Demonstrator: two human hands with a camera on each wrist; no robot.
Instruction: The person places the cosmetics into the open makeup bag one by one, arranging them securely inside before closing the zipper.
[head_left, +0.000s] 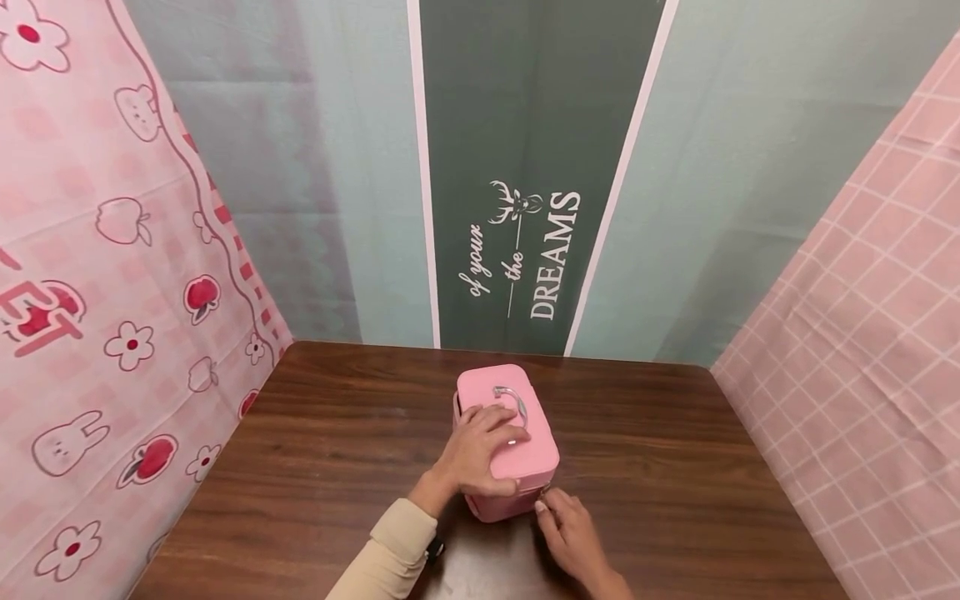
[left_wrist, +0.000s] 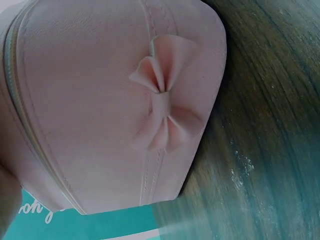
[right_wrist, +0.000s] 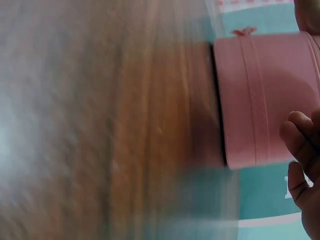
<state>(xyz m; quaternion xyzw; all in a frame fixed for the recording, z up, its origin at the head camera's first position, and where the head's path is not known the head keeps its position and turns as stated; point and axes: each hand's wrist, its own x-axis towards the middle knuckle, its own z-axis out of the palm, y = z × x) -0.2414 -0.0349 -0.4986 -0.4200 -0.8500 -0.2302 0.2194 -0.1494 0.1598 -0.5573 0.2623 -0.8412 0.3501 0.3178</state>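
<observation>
A pink vanity case (head_left: 540,450) with a rounded lid stands on the wooden table; a silvery curved handle (head_left: 522,410) is fixed to its top. My left hand (head_left: 480,450) rests on the lid, fingers spread beside the handle and thumb along the near edge. At the near right corner my right hand (head_left: 572,529) pinches at the zipper line with thumb and curled forefinger; its fingertips partly hide the small zipper pull (head_left: 546,488). In the left wrist view a zipper (left_wrist: 25,115) runs below the lid, and a pink bow (left_wrist: 162,102) decorates the side.
The dark wooden table (head_left: 337,433) reaches back to a green hanging cloth (head_left: 525,108) with white lettering. Pink patterned cloths hang at the left (head_left: 90,250) and right (head_left: 885,333) of the table.
</observation>
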